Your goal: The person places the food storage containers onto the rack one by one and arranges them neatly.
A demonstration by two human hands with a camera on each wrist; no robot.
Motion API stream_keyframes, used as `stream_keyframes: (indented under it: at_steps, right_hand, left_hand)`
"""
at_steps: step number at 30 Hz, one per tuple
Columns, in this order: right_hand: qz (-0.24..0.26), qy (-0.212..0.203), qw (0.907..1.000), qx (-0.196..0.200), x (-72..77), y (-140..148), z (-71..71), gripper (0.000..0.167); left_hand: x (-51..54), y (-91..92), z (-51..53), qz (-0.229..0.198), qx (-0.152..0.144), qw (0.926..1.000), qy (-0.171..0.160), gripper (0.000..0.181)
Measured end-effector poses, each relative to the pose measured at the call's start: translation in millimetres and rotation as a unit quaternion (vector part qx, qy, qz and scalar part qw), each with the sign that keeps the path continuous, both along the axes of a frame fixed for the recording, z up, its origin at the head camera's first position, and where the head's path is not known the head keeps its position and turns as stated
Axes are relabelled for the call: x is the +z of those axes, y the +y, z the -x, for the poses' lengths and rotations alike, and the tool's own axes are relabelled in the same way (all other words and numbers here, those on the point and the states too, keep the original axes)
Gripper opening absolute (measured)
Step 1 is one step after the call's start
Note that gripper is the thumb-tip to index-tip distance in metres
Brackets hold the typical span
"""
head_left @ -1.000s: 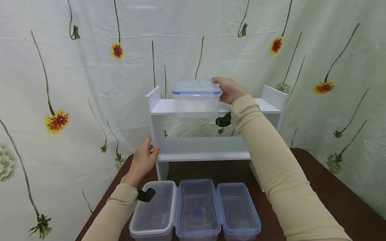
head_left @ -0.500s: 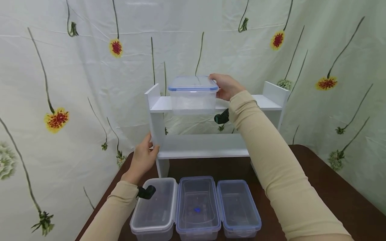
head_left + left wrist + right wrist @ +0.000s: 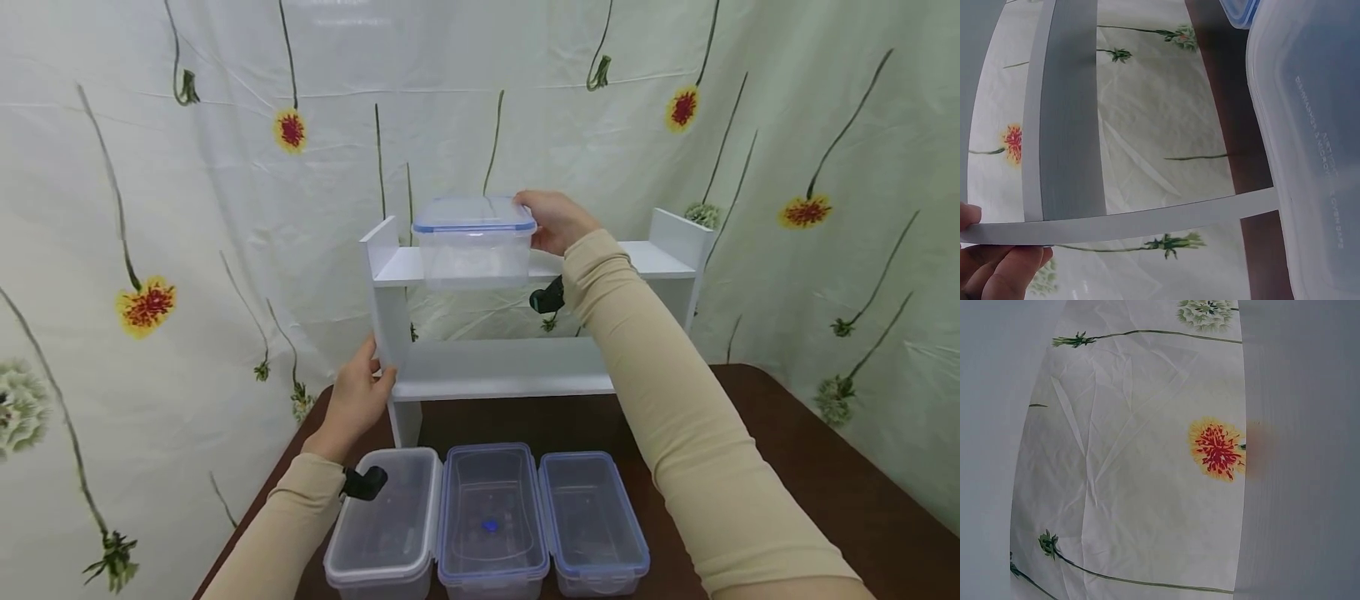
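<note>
A clear plastic food container with a blue-edged lid is at the top tier of the white shelf, left of its middle. My right hand grips it by its right side. Whether its base touches the board, I cannot tell. My left hand holds the front edge of the shelf's left side panel, thumb on one side and curled fingers on the other. The right wrist view shows the shelf boards and cloth, with the right hand's grip hidden.
Three lidded containers stand side by side before the shelf: a white-rimmed one, a blue-rimmed one and a narrower blue-rimmed one. They rest on a dark brown table. A flower-printed cloth hangs behind.
My right hand and the container have shifted slightly left along the top tier. The left hand keeps its hold on the side panel.
</note>
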State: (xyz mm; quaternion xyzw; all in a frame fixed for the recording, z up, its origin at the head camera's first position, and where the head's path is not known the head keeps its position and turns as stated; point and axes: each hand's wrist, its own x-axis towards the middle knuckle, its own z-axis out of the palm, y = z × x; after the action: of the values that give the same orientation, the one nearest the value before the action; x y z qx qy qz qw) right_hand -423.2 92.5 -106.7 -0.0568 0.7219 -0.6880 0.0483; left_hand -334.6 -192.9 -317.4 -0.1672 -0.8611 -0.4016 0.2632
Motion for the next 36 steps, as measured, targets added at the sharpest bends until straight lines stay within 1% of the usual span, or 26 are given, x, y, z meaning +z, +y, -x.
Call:
stream_keyframes:
  at_steps: [5,9,12,15,18,23,26,29,33,36]
  right_hand:
    - [-0.010,-0.004,0.9999,-0.013,-0.5,1,-0.1,0.032]
    - [-0.012,0.001,0.9998,-0.012,1.8,0,-2.7,0.035]
    - [-0.015,0.007,0.9997,-0.015,3.4,0,-3.9,0.036]
    - [-0.015,0.004,0.9996,-0.022,3.5,0,-3.8,0.036]
    - [-0.014,0.002,0.9997,-0.020,1.8,2,-3.2,0.036]
    - [-0.018,-0.005,0.9997,-0.014,-2.6,6,-4.9,0.042]
    - [-0.009,-0.021,0.9994,-0.027,-3.7,11,-8.0,0.051]
    - [0.016,-0.037,0.9982,-0.045,-1.9,15,-11.4,0.056]
    - [0.020,-0.030,0.9980,-0.051,3.2,20,-16.9,0.054]
    - [0.005,-0.020,0.9990,-0.040,6.8,24,-24.0,0.053]
  left_hand:
    - [-1.6,2.3,1.6,-0.003,-0.002,1.0000,-0.009,0.061]
    - [-1.5,3.4,2.7,-0.004,0.005,0.9998,-0.017,0.059]
    - [-0.6,4.4,3.6,-0.003,0.007,0.9999,-0.013,0.057]
    - [0.3,5.4,3.9,-0.003,-0.001,1.0000,-0.010,0.059]
    - [-0.5,6.1,3.8,-0.003,-0.008,0.9999,-0.012,0.060]
    - [-4.2,6.5,3.5,0.001,-0.001,0.9999,-0.013,0.061]
    - [-5.3,6.1,3.0,0.002,-0.001,0.9999,-0.010,0.062]
    - [-5.2,4.7,2.7,0.005,-0.002,0.9999,-0.011,0.061]
    - [-3.4,1.6,2.1,0.009,0.003,0.9999,-0.014,0.060]
    - [-1.1,-1.2,1.6,0.012,0.007,0.9998,-0.015,0.060]
